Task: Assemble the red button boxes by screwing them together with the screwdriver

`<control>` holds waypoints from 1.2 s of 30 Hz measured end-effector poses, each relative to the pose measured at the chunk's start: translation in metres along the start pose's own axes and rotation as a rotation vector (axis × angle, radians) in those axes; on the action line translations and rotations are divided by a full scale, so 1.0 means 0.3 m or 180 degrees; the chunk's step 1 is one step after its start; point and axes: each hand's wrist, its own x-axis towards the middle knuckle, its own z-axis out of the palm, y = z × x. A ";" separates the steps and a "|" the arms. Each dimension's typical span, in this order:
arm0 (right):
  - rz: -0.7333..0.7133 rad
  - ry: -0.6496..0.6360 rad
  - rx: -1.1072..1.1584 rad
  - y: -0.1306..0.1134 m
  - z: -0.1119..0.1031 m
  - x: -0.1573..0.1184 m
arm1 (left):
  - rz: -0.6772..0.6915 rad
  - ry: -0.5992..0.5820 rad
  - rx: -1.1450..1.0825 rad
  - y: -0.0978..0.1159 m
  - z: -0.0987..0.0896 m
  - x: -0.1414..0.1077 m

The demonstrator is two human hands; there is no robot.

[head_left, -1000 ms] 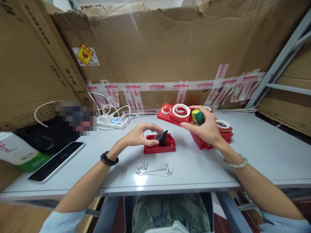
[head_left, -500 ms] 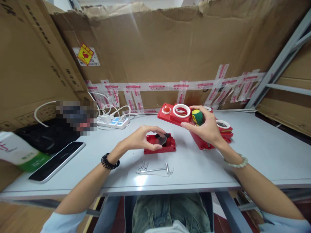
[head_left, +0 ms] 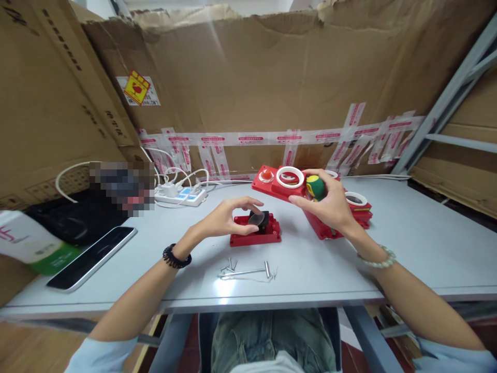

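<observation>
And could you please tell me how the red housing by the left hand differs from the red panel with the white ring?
The red housing is open on top, with a black part inside; the red panel carries a white ring and a red dome. The housing lies nearer the front edge of the table, the panel farther back. The housing is nearly parallel to that edge; the panel is slanted. Both are red.

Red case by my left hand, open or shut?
Open: the red case has no cover on, so its inside shows.
</observation>
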 end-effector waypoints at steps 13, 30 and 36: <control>-0.0006 -0.0013 -0.0017 0.005 0.001 -0.001 | -0.0085 -0.0061 -0.0158 0.003 0.009 0.002; -0.0011 0.0011 -0.0065 0.005 0.000 -0.001 | -0.0020 0.0097 0.0130 0.009 0.003 0.005; -0.0013 0.0006 -0.0051 0.006 -0.001 -0.001 | -0.0123 0.0274 0.0390 0.000 0.002 0.007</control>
